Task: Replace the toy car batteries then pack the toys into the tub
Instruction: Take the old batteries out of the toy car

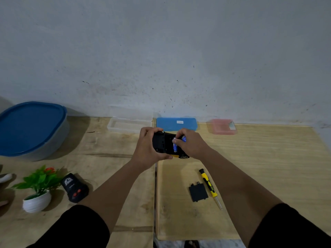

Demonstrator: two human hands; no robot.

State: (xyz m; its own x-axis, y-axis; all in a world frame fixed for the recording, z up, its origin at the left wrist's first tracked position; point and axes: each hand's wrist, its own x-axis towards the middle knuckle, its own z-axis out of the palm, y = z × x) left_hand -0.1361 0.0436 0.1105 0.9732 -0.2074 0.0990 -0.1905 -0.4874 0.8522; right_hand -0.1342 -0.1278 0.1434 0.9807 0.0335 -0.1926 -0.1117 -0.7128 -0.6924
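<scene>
A yellow toy car (pixel 165 143) is held upside down above the table, its black underside facing me. My left hand (pixel 146 147) grips its left end. My right hand (pixel 191 143) pinches a blue-and-white battery (pixel 175 145) at the open battery bay, and a second battery (pixel 184 138) shows between its fingers. The black battery cover (pixel 198 192) lies on the table beside a yellow-and-black screwdriver (pixel 209 185). The clear tub with a blue lid (pixel 30 127) stands at the far left, closed. A black remote control (pixel 75 187) lies at the left.
Against the wall stand an open clear plastic case (pixel 129 124), a blue case (pixel 176 123) and a pink case (pixel 223 126). A small potted plant (pixel 38 190) sits at the near left. A gap (pixel 155 194) runs between two wooden table boards.
</scene>
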